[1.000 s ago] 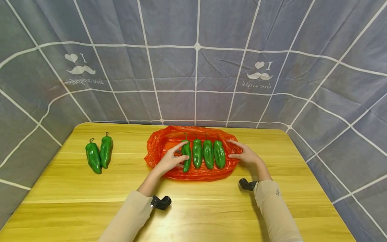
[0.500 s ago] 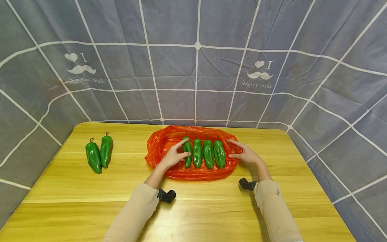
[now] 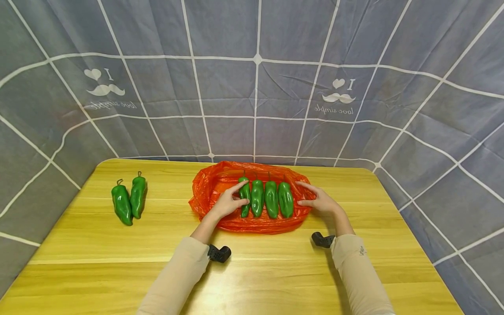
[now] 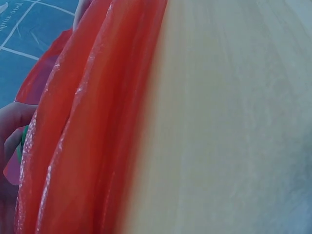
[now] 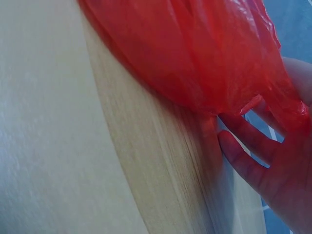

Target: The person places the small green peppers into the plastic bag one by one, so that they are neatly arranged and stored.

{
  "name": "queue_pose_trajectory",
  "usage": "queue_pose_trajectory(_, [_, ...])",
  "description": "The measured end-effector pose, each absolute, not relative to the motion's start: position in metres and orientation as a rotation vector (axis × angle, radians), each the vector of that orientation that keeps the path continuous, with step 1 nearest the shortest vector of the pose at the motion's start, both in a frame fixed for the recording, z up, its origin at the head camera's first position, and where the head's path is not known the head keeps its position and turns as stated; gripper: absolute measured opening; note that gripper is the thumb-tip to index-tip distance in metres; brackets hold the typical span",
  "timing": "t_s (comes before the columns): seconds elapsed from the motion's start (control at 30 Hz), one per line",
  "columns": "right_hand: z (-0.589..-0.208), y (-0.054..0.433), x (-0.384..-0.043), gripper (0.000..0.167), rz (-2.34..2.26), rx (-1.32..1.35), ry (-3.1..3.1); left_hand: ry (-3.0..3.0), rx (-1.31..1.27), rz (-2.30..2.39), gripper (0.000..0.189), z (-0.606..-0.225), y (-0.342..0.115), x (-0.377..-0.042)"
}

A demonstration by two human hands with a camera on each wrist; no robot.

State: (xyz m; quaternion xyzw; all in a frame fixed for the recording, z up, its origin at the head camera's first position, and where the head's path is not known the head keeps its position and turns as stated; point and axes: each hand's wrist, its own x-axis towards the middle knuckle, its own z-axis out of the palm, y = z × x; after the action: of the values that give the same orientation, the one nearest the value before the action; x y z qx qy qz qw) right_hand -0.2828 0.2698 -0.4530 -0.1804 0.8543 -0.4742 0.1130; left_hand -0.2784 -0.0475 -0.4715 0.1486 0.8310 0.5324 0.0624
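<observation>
A red plastic bag [image 3: 271, 225] lies spread with its mouth facing up in the head view. Three green peppers [image 3: 271, 200] lie side by side in it. At their left my left hand [image 3: 227, 203] holds another green pepper [image 3: 245, 197], index finger near its top and thumb lower across it. The left wrist view shows mostly the bag's wall [image 4: 97, 122], with part of the hand [image 4: 12, 124] behind it. My right hand [image 3: 320, 202] grips the bag's right rim, thumb and index finger over the inner side. In the right wrist view, other fingers [image 5: 239, 156] lie outside the film.
Two more green peppers [image 3: 130, 199] lie together at the left of the wooden table [image 3: 275, 280]. A grey curtain [image 3: 224, 92] with white lines hangs behind the table's back edge and along its sides.
My left hand has moved slightly right and away from me with its pepper, which now lies closer alongside the other three. The right hand has stayed in place.
</observation>
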Motion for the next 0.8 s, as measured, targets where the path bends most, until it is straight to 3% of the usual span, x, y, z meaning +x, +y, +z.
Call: queue_pose_trajectory(0.8, [-0.4491, 0.268, -0.2808, 0.064, -1.39, -0.51, 2.504, 2.602, 0.386, 1.443, 0.062, -0.4704, -0.045, -0.2787])
